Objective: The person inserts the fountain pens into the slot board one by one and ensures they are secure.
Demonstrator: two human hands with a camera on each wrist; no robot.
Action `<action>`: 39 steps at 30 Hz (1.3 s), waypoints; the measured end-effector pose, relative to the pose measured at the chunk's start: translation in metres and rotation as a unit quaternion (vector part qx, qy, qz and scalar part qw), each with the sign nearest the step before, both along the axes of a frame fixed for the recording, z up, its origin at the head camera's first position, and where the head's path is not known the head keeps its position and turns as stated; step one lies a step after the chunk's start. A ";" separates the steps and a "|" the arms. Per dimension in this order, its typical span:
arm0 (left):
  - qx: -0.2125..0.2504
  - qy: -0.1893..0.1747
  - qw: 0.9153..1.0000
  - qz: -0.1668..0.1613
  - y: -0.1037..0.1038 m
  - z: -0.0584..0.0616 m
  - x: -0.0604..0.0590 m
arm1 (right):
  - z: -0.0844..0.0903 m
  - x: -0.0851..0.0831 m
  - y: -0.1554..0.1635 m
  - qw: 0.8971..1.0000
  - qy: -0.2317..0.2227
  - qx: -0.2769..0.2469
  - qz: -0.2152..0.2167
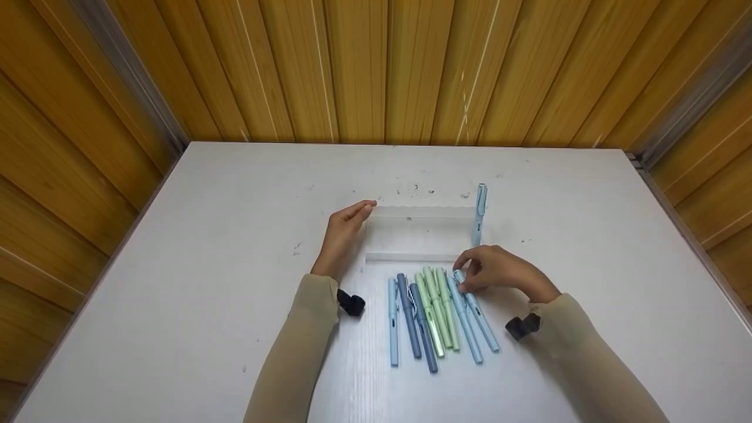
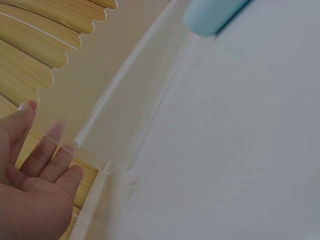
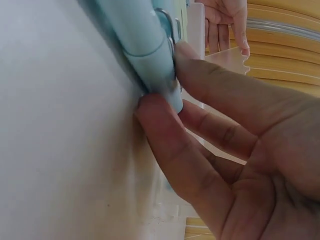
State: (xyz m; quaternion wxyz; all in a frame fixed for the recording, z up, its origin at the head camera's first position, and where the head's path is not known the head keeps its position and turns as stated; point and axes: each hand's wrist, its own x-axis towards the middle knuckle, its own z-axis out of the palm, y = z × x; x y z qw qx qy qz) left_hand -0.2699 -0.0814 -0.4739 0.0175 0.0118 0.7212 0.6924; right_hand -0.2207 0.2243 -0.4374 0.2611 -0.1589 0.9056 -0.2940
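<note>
A clear pen rack [image 1: 423,257] with a scalloped top edge stands on the table. My left hand [image 1: 346,229] holds its upper left corner; in the left wrist view, fingers [image 2: 42,160] lie around the edge of the clear sheet [image 2: 95,85]. One light blue pen [image 1: 479,214] rests upright at the rack's right end. With thumb and fingertips, my right hand [image 1: 499,270] pinches the cap end of the rightmost light blue pen [image 1: 483,323] in the row; the right wrist view shows this pen [image 3: 145,55] close up, its clip beside the thumb.
In front of the rack lie another two light blue pens, one at the row's left end [image 1: 393,323], two dark blue pens [image 1: 409,317] and three green pens [image 1: 435,311]. Wood-patterned walls [image 1: 352,70] border the white table [image 1: 205,264].
</note>
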 end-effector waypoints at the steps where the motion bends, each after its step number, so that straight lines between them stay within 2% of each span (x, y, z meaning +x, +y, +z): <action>1: -0.001 0.000 1.000 0.000 0.000 0.000 0.000 | 0.000 0.000 0.000 1.000 0.000 0.000 0.001; 10: 0.005 -0.005 1.000 -0.002 -0.001 -0.002 0.000 | -0.001 -0.001 0.003 1.000 -0.006 -0.010 -0.003; 17: 0.002 0.007 1.000 -0.008 -0.001 -0.002 0.000 | 0.001 -0.001 0.006 1.000 0.004 -0.028 -0.001; 21: 0.001 0.009 1.000 -0.006 -0.001 -0.002 0.000 | 0.002 -0.002 0.008 0.999 -0.004 -0.031 -0.012; 34: 0.023 -0.008 1.000 0.004 0.001 -0.003 -0.001 | 0.006 -0.004 0.009 0.999 -0.013 -0.019 -0.032; 39: 0.026 -0.008 1.000 0.005 0.001 -0.003 -0.001 | 0.010 -0.005 0.011 0.999 -0.006 -0.034 -0.021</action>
